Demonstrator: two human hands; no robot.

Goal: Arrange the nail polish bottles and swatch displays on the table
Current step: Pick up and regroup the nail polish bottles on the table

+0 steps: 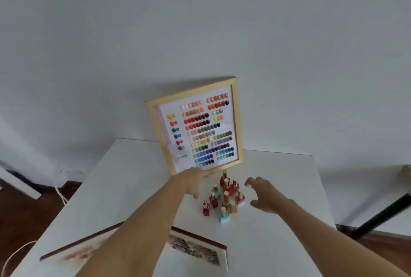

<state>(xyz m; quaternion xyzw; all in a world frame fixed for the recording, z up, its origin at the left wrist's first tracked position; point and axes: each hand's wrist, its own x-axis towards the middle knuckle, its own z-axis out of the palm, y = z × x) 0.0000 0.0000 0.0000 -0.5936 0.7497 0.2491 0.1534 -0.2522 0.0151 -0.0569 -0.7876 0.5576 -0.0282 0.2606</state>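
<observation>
Both bare hands hover open on either side of a cluster of small nail polish bottles [224, 196] with gold caps.
The left hand [193, 182], fingers spread and holding nothing, reaches toward the light wooden-framed swatch display [195, 125] leaning on the wall just beyond it. The right hand [265, 195] is loosely curled, empty, beside the bottles. A dark-red-framed swatch display [195, 249] lies flat on the white table [278, 243] under the left forearm.

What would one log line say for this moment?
left hand: open, by framed swatch display | right hand: open, beside bottle cluster | nothing held
</observation>
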